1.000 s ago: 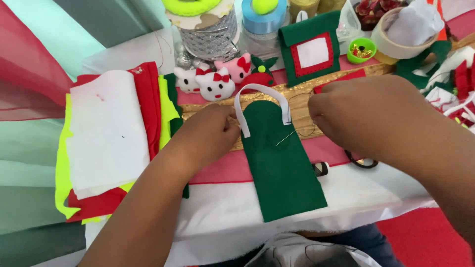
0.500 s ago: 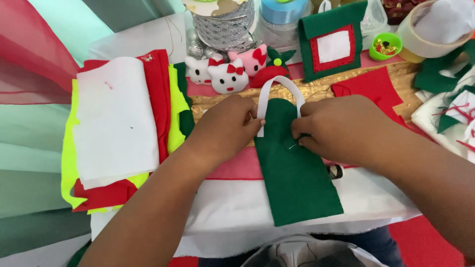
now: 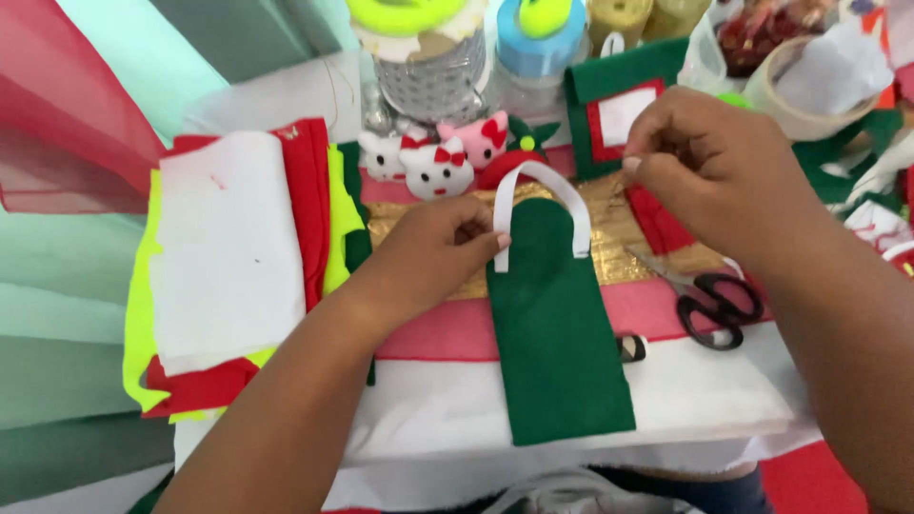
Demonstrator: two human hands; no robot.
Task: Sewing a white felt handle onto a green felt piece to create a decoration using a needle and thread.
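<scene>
Table (image 3: 705, 400): jar (image 3: 430, 57) of silver trim.

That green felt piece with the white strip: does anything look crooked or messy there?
Nothing is torn. The green felt piece hangs over the table's front edge, and the white strip arches unevenly, held down on one end by the left hand.

A craft corner, probably in a home. The desk (image 3: 724, 400) is layered with white, pink and gold cloth. At the left of the frame lies a stack of felt sheets (image 3: 228, 266) in white, red and yellow-green. Scissors (image 3: 709, 300) lie at the right. Along the top stand jars (image 3: 428, 57) and a tape roll (image 3: 809, 90), with small cat figures (image 3: 438, 162) in front. Sheer red and green fabric (image 3: 67, 190) hangs at the left edge.
</scene>
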